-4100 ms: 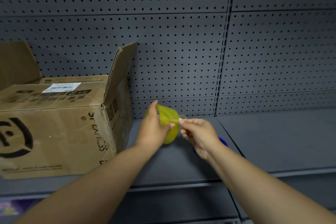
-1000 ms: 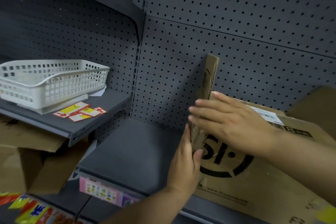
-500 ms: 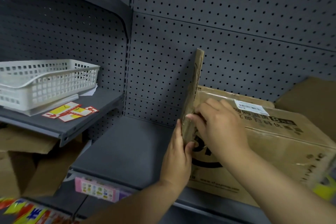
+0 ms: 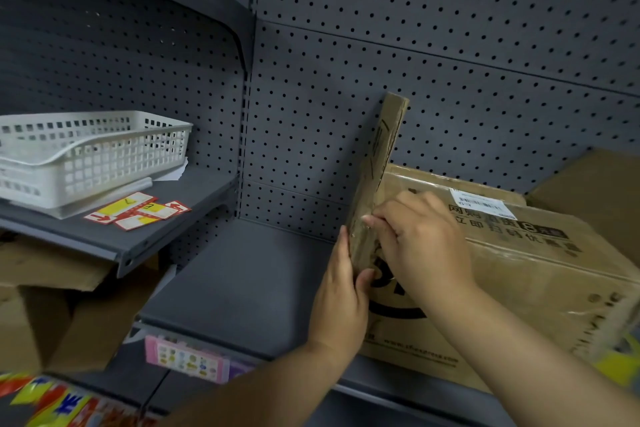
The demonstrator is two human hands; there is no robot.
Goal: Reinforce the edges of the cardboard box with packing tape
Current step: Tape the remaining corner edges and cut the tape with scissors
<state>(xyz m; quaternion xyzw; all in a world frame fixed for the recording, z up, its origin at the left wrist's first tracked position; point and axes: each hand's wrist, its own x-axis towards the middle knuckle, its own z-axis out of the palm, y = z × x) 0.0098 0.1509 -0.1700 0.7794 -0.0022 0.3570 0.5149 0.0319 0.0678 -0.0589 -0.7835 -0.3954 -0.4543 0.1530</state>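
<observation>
Cardboard box (image 4: 502,274) sits on dark grey shelf (image 4: 242,274), back against pegboard wall (image 4: 415,80); its left end flap (image 4: 381,163) stands upright, tilted slightly. Left hand (image 4: 341,302) lies flat vs. outer face of box's left end, fingers pressed together & pointing up, thumb hooked round the front corner edge. Right hand (image 4: 422,246) curled over same corner from front; fingertips (image 4: 369,218) bunched at base of flap, pressing/pinching at the edge, w/ a glossy film just under them, poss. clear tape, can't confirm. White shipping label (image 4: 481,203) on box top, behind right knuckles. Well left of left-hand fingers: white plastic basket (image 4: 86,152) on higher shelf, red/yellow price tags (image 4: 135,210) just in front of it. Yellow blur (image 4: 620,367) at right frame edge, below right forearm, unidentifiable
</observation>
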